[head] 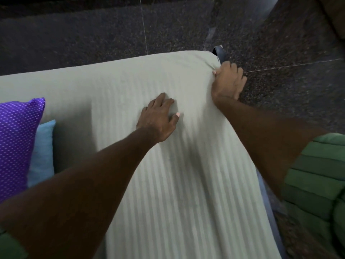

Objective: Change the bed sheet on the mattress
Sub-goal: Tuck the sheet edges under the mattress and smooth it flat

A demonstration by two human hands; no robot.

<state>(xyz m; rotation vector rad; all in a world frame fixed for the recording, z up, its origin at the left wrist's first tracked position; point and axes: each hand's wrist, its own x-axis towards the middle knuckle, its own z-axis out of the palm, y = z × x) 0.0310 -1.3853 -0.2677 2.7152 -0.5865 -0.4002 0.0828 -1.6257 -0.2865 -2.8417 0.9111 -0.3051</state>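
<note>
A pale striped bed sheet (115,86) covers the top of the mattress, whose dark blue corner (220,53) peeks out at the far right. My left hand (158,118) lies flat on the sheet near the middle, fingers spread and pressing down. At the mattress's right edge, close to that far corner, my right hand (227,81) grips the sheet with its fingers curled over the side. A blue strip of mattress side (265,193) shows below my right forearm.
A purple dotted pillow (16,143) and a light blue pillow (43,152) lie on the bed at the left. Dark speckled stone floor (112,30) surrounds the mattress at the far side and right. My green garment (313,184) shows at the lower right.
</note>
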